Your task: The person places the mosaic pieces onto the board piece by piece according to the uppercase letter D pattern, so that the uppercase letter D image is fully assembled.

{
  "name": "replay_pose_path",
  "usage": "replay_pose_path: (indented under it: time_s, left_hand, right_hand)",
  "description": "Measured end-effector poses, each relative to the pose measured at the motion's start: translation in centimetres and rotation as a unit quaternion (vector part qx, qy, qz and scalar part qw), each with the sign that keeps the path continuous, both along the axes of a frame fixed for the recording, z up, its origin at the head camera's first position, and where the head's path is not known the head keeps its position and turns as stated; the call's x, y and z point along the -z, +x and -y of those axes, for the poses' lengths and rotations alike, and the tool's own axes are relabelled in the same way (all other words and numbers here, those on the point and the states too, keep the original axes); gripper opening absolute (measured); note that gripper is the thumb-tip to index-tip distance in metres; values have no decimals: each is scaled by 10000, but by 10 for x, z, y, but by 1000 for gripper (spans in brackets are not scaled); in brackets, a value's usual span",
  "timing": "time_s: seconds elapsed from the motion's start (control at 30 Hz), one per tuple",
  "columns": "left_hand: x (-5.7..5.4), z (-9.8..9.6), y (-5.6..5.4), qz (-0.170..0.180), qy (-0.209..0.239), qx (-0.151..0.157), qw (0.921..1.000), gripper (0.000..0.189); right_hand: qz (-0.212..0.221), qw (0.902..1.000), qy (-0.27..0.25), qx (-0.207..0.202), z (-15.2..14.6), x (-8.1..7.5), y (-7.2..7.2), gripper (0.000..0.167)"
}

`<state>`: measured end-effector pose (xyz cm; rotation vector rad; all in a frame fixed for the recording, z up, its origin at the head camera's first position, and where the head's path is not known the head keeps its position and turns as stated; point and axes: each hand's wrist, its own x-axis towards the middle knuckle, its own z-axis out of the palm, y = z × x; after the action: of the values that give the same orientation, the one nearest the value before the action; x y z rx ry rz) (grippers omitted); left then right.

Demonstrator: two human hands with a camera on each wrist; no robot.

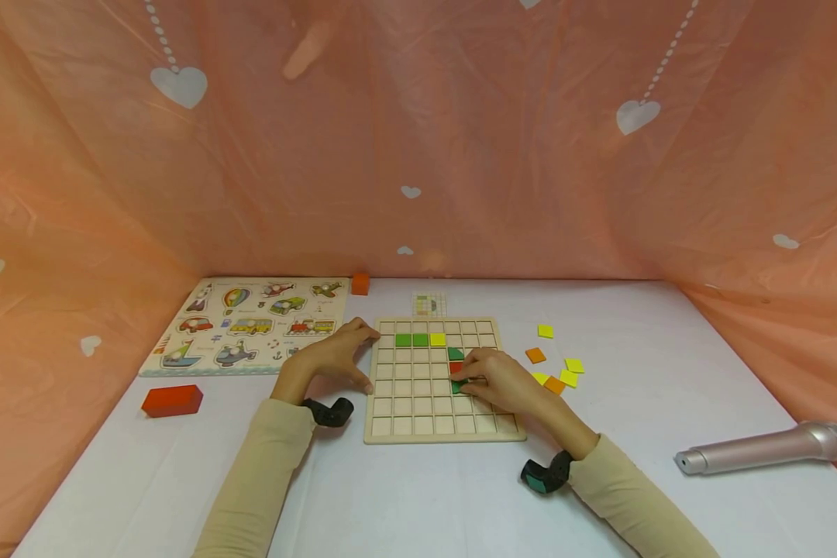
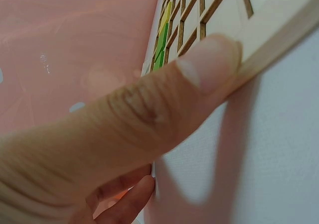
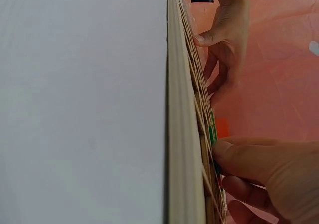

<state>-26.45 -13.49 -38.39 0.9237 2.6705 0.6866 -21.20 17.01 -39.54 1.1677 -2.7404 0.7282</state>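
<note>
Wooden and pale, the grid board (image 1: 445, 439) lies flat on the white surface (image 1: 390, 504), between the person's hands. The left hand (image 1: 329, 358) is spread wide, thumb and fingertips touching the board's left edge, gripping nothing. The right hand (image 1: 501, 380) has its fingers bent close together at a dark green tile (image 1: 456, 389); since they partly cover it, I cannot tell whether they pinch or just press it. Beyond that tile are a red tile (image 1: 455, 366) and another dark green piece (image 1: 455, 353). Farther left, 2 green tiles (image 1: 412, 340) and 1 yellow tile (image 1: 438, 339) fill neighbouring squares.
</note>
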Motion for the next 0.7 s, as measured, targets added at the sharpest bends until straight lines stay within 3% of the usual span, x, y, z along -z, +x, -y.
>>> replay_pose_path:
  time_s: [0.2, 0.37, 0.7]
  left_hand:
    - [0, 0, 0, 29, -42, -51, 10000, 85]
    - [-1, 0, 1, 30, -65, -43, 10000, 85]
    - [-2, -1, 2, 38, -59, -45, 10000, 86]
  right_hand:
    - [84, 9999, -114, 92, -3, -2, -1, 19]
    - [235, 9973, -567, 410, -16, -11, -2, 18]
    - [-373, 9923, -817, 854, -61, -17, 3, 18]
